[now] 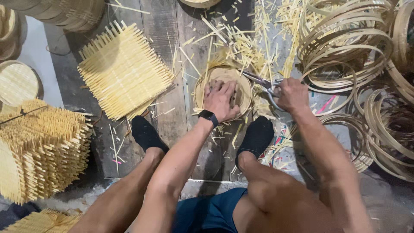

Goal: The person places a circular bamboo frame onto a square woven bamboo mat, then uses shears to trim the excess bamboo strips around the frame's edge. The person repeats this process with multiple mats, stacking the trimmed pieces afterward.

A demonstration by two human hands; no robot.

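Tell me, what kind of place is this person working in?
Probably a small bamboo-weaving workshop, worked on the floor. Stacks of square woven mats lie to one side, loose bamboo hoops are heaped on the other, and cut slivers litter the boards. The left hand presses a round basket while the right hand holds scissors.

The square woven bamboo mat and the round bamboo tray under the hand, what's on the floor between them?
In the head view, dark wooden planks with a few loose bamboo slivers lie between them.

The plank floor carries a square woven mat, bamboo hoops, scattered offcuts and stacked mats.
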